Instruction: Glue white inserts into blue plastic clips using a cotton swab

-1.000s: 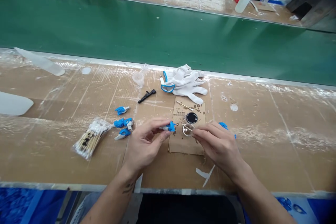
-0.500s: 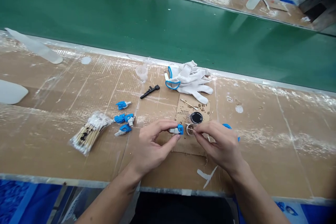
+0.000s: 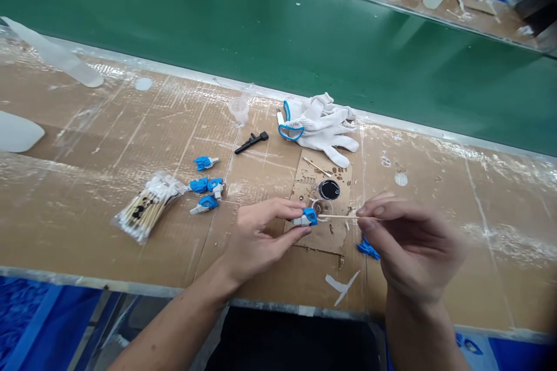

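Between the thumb and fingers of my left hand (image 3: 265, 235) is a small blue and grey plastic part (image 3: 310, 217). My right hand (image 3: 409, 243) pinches a thin wooden swab stick (image 3: 342, 217), whose left tip is at the part's right edge; whether they touch I cannot tell. Just behind stand a small cup of black liquid (image 3: 329, 189) and a clear cup (image 3: 322, 208) on a stained cardboard piece (image 3: 300, 185). Another swab (image 3: 317, 167) lies on that cardboard. A blue part (image 3: 368, 248) sits beside my right hand.
Several blue parts (image 3: 206, 203) and a bag of swabs (image 3: 148, 206) lie at the left. Farther back are a black toy piece (image 3: 251, 142), an empty clear cup (image 3: 239, 109) and white gloves (image 3: 322, 124). A green belt (image 3: 261, 29) runs behind the table.
My right hand has moved right and away from the clear cup, bringing the stick level beside the part. My left hand still holds the part. The view has shifted slightly.
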### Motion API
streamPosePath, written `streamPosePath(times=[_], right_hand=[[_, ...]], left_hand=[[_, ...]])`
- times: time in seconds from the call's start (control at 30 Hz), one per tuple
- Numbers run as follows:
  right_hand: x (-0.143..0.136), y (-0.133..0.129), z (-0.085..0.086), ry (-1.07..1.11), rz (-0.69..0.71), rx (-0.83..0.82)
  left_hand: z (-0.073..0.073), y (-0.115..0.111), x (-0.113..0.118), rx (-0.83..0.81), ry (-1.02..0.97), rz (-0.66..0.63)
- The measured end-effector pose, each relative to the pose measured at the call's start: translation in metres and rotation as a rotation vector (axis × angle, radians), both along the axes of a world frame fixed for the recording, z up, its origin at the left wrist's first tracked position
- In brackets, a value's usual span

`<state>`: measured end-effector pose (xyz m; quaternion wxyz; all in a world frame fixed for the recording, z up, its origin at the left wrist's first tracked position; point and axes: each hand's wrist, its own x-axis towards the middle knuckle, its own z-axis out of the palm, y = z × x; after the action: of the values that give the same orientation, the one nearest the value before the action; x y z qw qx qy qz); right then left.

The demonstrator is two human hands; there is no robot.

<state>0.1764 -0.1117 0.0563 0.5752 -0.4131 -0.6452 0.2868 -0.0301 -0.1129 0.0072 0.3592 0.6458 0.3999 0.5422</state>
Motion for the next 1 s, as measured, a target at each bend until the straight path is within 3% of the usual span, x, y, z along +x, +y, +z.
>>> streamPosePath(times=[0.5,0.73,0.87,1.0], right_hand=[[-0.003,-0.003,-0.005,-0.122,0.086,-0.053],[-0.002,-0.005,-0.002,-0.136,0.072,-0.001],[0.015,-0.009,-0.004,-0.1,-0.03,0.046],[0.023,-0.009,-0.015,-0.337,0.035,0.031]], left_hand=[[0.001,0.001,0.0,0.019,0.0,0.005],[0.002,0.0,-0.002,0.005,0.004,0.006],[0.003,-0.001,-0.004,-0.003,0.01,0.021],[0.003,-0.001,-0.004,-0.006,0.024,0.023]])
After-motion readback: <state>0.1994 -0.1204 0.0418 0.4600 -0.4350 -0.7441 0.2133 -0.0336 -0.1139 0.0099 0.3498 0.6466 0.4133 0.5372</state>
